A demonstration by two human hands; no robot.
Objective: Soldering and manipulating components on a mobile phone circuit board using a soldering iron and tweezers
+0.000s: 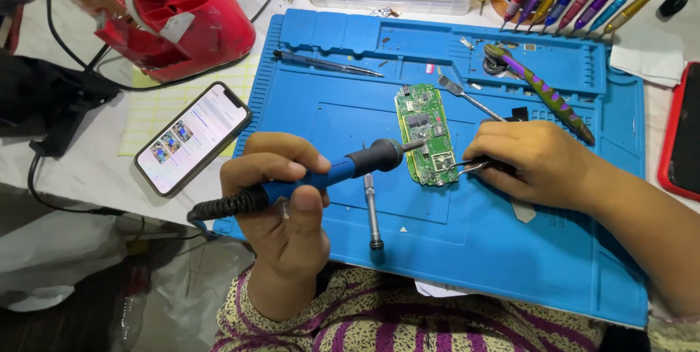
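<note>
Head-camera view: fingers of the left hand (281, 191) curl tight around the blue-handled soldering iron with a black collar and coiled black cord (321, 175), its metal tip reaching the left edge of the green printed circuit board (425, 135). Fingers of the right hand (529, 162) pinch a pair of silver metal tweezers (467, 167), whose points touch the board's lower right corner. The one board lies flat between the two hands, near the middle of the blue silicone work mat (510, 250). One slim silver screwdriver bit (372, 210) rests on the mat just below the iron. One flat metal prying tool (467, 97) lies just above the right hand, one purple-and-olive striped tool (543, 89) beyond it, and one thin dark probe (324, 64) near the mat's top left. Off the mat to the left sit one smartphone with a lit screen (191, 137) and one red tape dispenser (179, 16).
</note>
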